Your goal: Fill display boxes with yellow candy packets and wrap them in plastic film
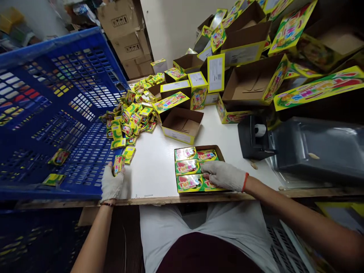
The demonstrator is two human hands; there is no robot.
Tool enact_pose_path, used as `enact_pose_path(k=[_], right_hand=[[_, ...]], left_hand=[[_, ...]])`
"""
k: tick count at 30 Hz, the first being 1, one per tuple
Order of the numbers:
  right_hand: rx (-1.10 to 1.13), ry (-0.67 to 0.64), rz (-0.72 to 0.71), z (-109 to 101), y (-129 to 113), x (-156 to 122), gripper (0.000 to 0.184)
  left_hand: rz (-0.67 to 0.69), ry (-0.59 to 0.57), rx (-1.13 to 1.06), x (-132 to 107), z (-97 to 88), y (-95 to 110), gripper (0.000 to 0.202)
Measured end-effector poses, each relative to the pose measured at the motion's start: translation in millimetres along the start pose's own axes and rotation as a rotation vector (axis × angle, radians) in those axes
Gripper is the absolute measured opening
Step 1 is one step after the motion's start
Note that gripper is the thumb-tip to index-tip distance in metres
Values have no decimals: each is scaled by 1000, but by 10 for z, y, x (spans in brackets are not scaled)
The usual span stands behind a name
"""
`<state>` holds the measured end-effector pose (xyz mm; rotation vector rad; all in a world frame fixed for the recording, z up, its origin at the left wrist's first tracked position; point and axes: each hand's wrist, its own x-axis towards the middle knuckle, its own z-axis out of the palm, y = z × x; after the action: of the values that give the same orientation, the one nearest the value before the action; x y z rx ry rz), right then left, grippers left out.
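Observation:
My left hand (112,184) in a white knit glove stands at the table's near edge, its fingers closed on a small yellow-green packet (118,164). My right hand (223,175), also gloved, lies flat on top of the packets (186,165) in a shallow cardboard box (212,148). These glossy packets sit side by side in rows, and the hand hides part of them. A loose heap of similar packets (127,119) lies on the white table (153,170), just beyond my left hand.
A large blue plastic crate (57,113) tilts at the left, with a few packets lying on it. An open cardboard box (182,125) stands beyond the hands. Many colourful boxes crowd the far right, beside a black tape dispenser (253,132) and a grey plastic bin (318,148).

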<state>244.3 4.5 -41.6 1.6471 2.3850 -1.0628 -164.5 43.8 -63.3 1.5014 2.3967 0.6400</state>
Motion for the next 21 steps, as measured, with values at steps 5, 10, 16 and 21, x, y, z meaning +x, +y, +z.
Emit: enact_pose_path(k=[5,10,16,21], right_hand=[[-261,221,-30,334,38,17,28],[-278,238,11,389,25,68,31],[285,367,-62,293,102,-108,31],[655,636,-167,-53,87,-296,57]], left_hand=[[301,-159,-605,-534,343,678,70],[491,-311,-734,-1162,650,1342,61],[822,-232,-553,-1364,694,1533,64],[1198,-40,-411,-1353,702,1718,80]])
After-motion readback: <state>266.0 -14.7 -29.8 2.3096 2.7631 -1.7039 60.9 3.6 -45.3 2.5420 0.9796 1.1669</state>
